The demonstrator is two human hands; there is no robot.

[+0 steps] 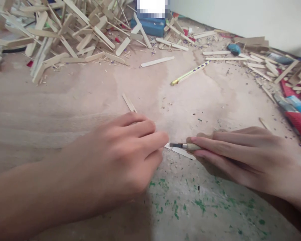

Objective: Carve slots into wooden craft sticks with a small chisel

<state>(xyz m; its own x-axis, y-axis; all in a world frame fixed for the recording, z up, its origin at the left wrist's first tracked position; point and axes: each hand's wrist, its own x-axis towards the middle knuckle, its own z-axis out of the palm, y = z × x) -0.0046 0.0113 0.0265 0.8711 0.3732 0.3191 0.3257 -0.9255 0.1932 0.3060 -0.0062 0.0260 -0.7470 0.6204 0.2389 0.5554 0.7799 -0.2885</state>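
Observation:
My left hand (pixel 126 152) is closed, its fingertips pressing down on a pale flat strip (pixel 182 153) that looks like a craft stick. A wooden craft stick (pixel 129 102) pokes out beyond the knuckles; whether it joins the strip is hidden under the fingers. Pinched between thumb and fingers of my right hand (pixel 240 152) is a craft knife (pixel 182 145) with a light handle and a dark, short blade. The blade points left and lies over the strip, close to my left fingertips.
A heap of craft sticks (pixel 65 30) fills the back left, beside a blue block (pixel 150 26). A yellow pencil (pixel 190 72) and a loose stick (pixel 157 62) lie mid-table. At right are a red-and-blue tool (pixel 298 117) and more sticks. Shavings and green paint flecks dot the tabletop (pixel 65 87).

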